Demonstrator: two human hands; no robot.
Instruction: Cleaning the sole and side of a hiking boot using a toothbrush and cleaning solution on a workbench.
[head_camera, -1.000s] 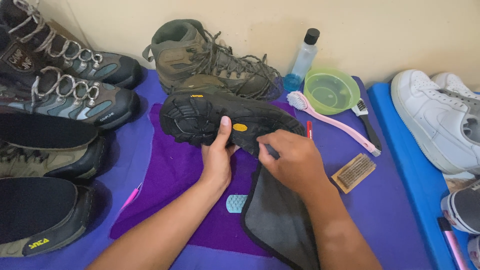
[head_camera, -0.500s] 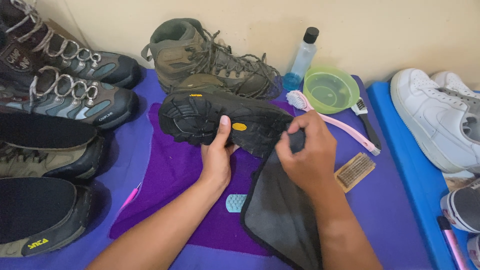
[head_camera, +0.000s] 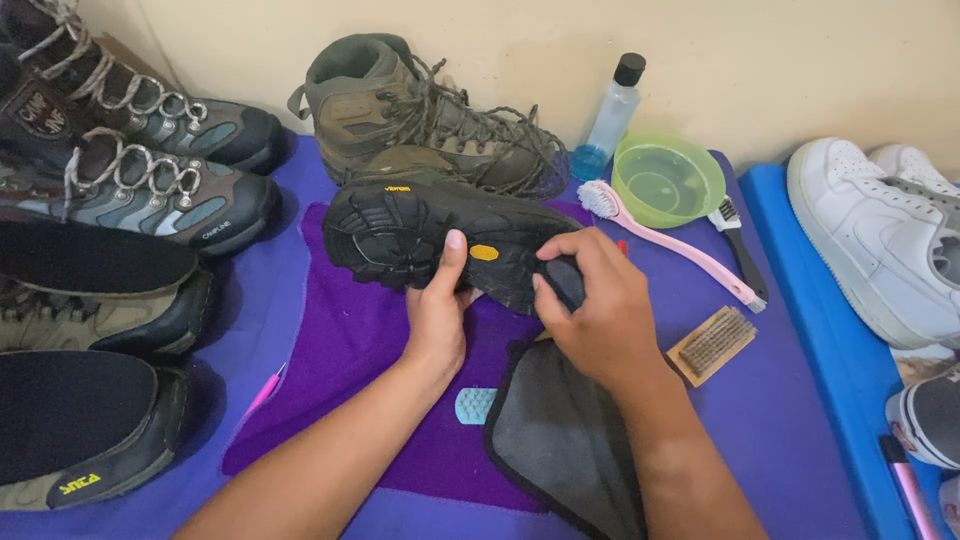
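A brown hiking boot lies on its side with its black lugged sole (head_camera: 400, 235) facing me, over a purple cloth (head_camera: 345, 340). My left hand (head_camera: 437, 310) grips the boot at mid-sole, thumb on the tread. My right hand (head_camera: 600, 305) pinches a dark grey cloth (head_camera: 560, 440) and presses a fold of it against the heel end of the sole. The rest of the grey cloth trails down under my right forearm.
The matching brown boot (head_camera: 420, 110) stands behind. Other boots (head_camera: 130, 170) line the left edge. A clear bottle (head_camera: 612, 115), green bowl (head_camera: 665, 180), pink brush (head_camera: 670, 245), small wire brush (head_camera: 712, 343) and white sneaker (head_camera: 880, 240) lie right, on a blue surface.
My right hand lifted off the sole with the grey cloth, swung right, then came back down onto the heel end. The left hand and boot stayed put.
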